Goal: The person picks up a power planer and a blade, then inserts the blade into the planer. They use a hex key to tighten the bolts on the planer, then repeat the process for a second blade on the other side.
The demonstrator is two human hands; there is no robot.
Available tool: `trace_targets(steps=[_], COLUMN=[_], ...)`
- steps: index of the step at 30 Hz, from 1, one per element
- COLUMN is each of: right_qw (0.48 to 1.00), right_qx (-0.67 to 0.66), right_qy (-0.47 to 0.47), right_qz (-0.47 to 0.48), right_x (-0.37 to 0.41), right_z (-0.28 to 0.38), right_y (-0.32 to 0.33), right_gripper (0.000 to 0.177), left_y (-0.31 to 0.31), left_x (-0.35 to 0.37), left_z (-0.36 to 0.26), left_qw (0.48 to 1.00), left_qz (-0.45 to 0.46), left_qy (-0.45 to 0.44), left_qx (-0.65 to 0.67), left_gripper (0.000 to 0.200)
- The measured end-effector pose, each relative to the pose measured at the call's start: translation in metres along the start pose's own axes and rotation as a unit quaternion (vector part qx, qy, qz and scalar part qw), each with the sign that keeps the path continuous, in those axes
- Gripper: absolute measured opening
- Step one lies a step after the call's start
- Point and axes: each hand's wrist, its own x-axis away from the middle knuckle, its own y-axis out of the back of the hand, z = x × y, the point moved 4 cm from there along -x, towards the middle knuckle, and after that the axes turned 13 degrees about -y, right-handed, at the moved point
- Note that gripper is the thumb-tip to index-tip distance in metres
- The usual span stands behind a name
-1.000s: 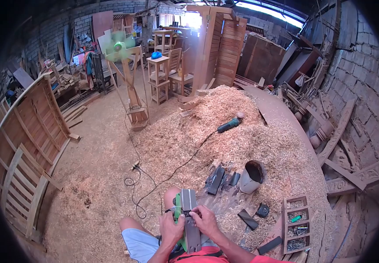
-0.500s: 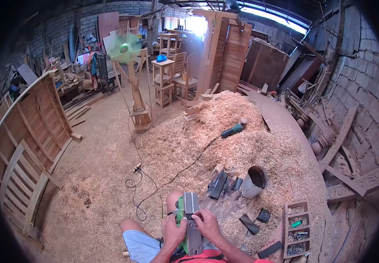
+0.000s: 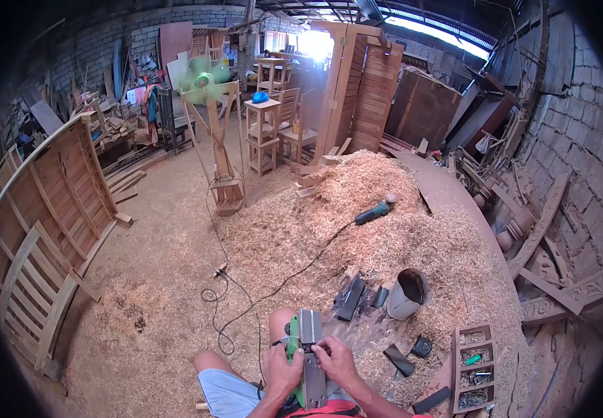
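A green power planer (image 3: pixel 310 359) rests upside down on the person's lap, its flat metal sole facing up. My left hand (image 3: pixel 282 368) is wrapped round the green body on its left side. My right hand (image 3: pixel 335 359) has its fingers pressed together at the middle of the sole, by the dark slot between the two plates. Whatever small part these fingertips may touch is too small to make out. A black cord runs from the planer's side.
An angle grinder (image 3: pixel 374 210) lies on a wood-shavings heap (image 3: pixel 364 177). Right of my hands are a round container (image 3: pixel 404 296), black pieces (image 3: pixel 351 298) and a wooden compartment tray (image 3: pixel 474 369). A cable loops on the floor; a green fan (image 3: pixel 202 80) stands ahead.
The whole view has shifted slightly, so the hands and planer appear a little lower and further right. Both hands keep nearly the same place on the planer.
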Motion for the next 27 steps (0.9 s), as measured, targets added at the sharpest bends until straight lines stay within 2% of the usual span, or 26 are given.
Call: trace_targets(steps=[3,6,12,15,18,21,24,27], right_qw=[0.995,1.000,0.992,0.998,0.990,0.999,0.994,1.000], right_qx=[0.008,-0.006,0.056,0.037,0.062,0.026,0.028,0.015], right_qy=[0.093,0.022,0.099,0.046,0.103,0.022,0.084,0.015], right_qz=[-0.034,-0.006,-0.053,-0.037,-0.073,-0.029,-0.062,-0.019], right_x=[0.002,-0.001,0.000,-0.003,0.008,0.002,0.010,0.004], right_z=[-0.004,-0.004,-0.004,-0.006,0.012,0.003,0.019,0.005], right_y=[-0.005,-0.002,-0.003,-0.003,-0.001,-0.001,0.001,0.000], right_gripper=[0.018,0.019,0.018,0.018,0.016,0.015,0.015,0.015], left_y=[-0.002,-0.001,-0.001,-0.001,0.000,0.001,0.001,0.001], left_x=[-0.001,0.000,-0.001,-0.002,-0.002,-0.002,-0.003,-0.001], left_z=[0.004,0.001,0.001,-0.003,0.000,-0.003,-0.002,-0.003], left_qw=[1.000,1.000,1.000,1.000,1.000,1.000,1.000,1.000], left_qz=[-0.019,-0.011,-0.008,-0.006,-0.007,0.004,-0.005,-0.001], left_qy=[-0.007,0.004,0.003,0.004,-0.002,0.006,-0.003,0.005], left_qx=[-0.008,0.001,-0.003,0.010,0.011,0.014,0.002,0.001], left_gripper=[0.047,0.048,0.046,0.046,0.046,0.046,0.046,0.046])
